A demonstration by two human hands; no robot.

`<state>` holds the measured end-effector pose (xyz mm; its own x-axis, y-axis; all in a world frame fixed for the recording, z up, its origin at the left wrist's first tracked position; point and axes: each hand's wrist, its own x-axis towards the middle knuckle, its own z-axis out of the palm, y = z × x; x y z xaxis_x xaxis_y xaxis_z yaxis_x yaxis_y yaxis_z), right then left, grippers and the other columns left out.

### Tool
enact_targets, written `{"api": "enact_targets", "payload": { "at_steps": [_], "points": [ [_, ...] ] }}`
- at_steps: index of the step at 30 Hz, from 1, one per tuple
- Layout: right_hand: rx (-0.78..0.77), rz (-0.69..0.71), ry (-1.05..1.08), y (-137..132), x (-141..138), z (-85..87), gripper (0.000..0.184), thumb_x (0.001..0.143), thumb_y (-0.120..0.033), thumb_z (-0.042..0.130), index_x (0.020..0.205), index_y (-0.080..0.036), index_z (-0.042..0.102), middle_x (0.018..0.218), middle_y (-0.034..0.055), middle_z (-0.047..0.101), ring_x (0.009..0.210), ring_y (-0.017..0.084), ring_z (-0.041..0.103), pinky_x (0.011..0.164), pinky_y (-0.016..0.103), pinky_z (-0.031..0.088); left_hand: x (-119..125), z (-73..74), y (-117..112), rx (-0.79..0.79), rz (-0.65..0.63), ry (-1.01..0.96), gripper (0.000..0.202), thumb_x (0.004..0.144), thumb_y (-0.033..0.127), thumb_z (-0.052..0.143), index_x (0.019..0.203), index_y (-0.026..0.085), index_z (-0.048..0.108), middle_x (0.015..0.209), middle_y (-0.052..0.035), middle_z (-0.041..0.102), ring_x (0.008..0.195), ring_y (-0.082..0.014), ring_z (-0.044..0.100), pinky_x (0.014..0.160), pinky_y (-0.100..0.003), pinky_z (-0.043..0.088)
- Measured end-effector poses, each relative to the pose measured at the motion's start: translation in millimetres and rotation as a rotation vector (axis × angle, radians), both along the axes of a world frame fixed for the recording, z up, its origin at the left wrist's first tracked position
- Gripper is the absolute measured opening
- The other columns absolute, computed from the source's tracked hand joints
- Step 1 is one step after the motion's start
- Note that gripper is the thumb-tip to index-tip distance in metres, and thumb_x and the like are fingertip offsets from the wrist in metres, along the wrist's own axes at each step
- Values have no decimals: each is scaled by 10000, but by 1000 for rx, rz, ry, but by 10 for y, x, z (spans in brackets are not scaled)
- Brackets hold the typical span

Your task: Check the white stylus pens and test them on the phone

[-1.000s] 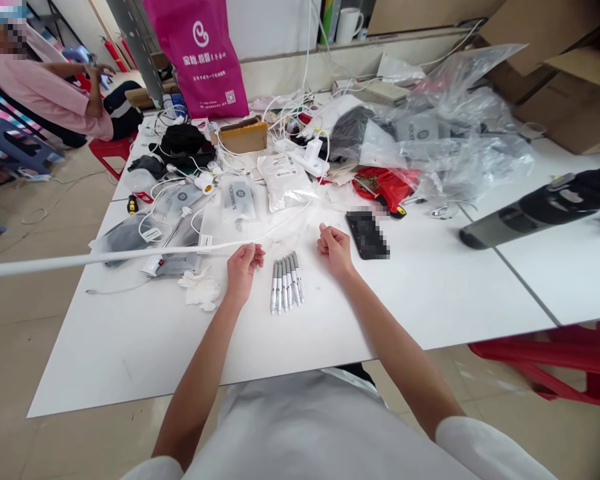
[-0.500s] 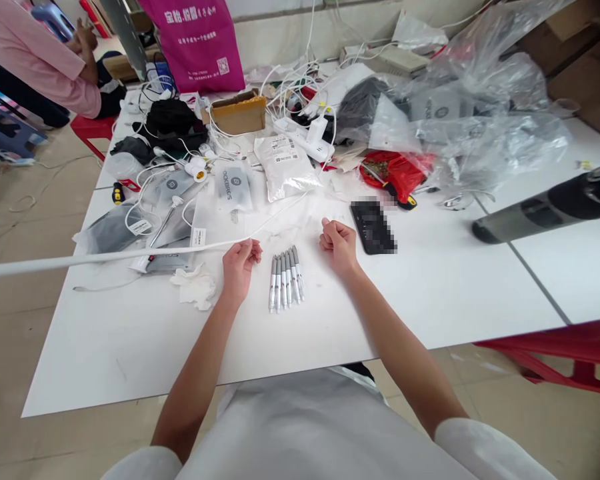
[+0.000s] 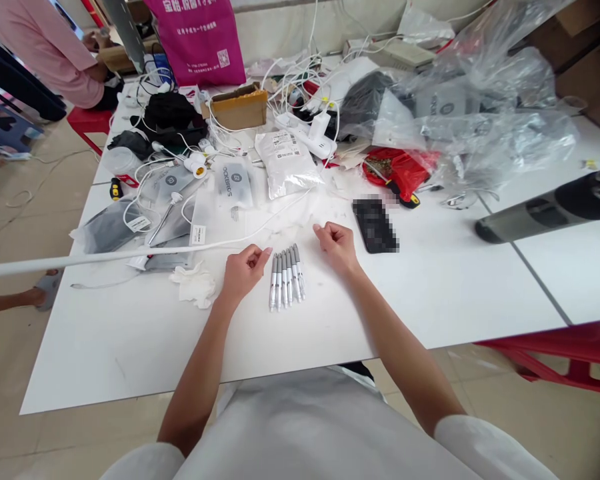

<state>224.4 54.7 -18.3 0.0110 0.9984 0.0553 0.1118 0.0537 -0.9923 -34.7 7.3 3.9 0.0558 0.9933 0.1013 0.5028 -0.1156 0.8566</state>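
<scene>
Big white table (image 3: pixel 430 293) fills most of the view, its back half buried under a heap of clear plastic bags (image 3: pixel 485 113). Left hand (image 3: pixel 244 270) rests on it half open, holding nothing, fingertips just beside the row of grey-and-white pens (image 3: pixel 286 280). Right hand (image 3: pixel 336 245) is a loose fist, nothing visible in it. The pens lie flat between the 2 hands. Black phone (image 3: pixel 375 225) lies just right of the right hand, crumpled tissue (image 3: pixel 195 285) near the left.

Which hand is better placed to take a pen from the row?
Probably the left hand: its fingertips almost touch the pens, while the right hand sits curled, slightly farther off.
</scene>
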Motion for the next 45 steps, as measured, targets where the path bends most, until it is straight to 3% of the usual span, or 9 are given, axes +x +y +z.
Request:
{"api": "enact_targets", "payload": {
  "at_steps": [5,9,17,26,37,45],
  "points": [
    [216,200,-522,-131,-31,8,585,900,-562,781,661,-218,373,588,-58,371,573,102,297,597,309,265,36,-41,-16,74,-78,250,397,1005,561,663,802,229,583,642,47,652,561,-118,538,639,-263,412],
    [373,286,-700,-164,-94,0,522,891,-475,782,682,-220,378,637,-36,442,601,118,357,617,309,284,55,-70,-25,92,-128,379,410,981,599,679,829,235,570,645,48,648,580,-130,555,633,-271,381],
    [388,306,-714,-157,-111,0,383,898,-337,703,687,-229,402,638,-18,476,608,138,411,632,304,335,192,-114,-90,115,-104,523,532,876,685,764,798,229,502,650,30,582,615,-151,560,593,-291,298],
    [419,329,-701,-146,-102,-23,377,927,-315,648,699,-240,358,597,-18,488,646,161,456,655,311,353,180,-101,-91,89,-139,488,409,938,521,759,791,228,515,672,38,611,673,-157,589,620,-293,333],
    [392,358,-686,-175,-139,-39,382,970,-343,645,685,-239,413,620,-12,508,648,167,463,738,347,414,235,-68,-127,81,-148,449,332,985,456,692,784,234,548,706,5,672,702,-178,627,643,-304,379],
    [362,234,-670,-170,-144,12,445,1038,-385,580,663,-233,394,626,-7,471,610,153,411,638,332,342,75,-40,-44,53,-58,426,322,1000,494,678,817,237,609,675,23,679,650,-165,623,634,-294,380]
  ]
}}
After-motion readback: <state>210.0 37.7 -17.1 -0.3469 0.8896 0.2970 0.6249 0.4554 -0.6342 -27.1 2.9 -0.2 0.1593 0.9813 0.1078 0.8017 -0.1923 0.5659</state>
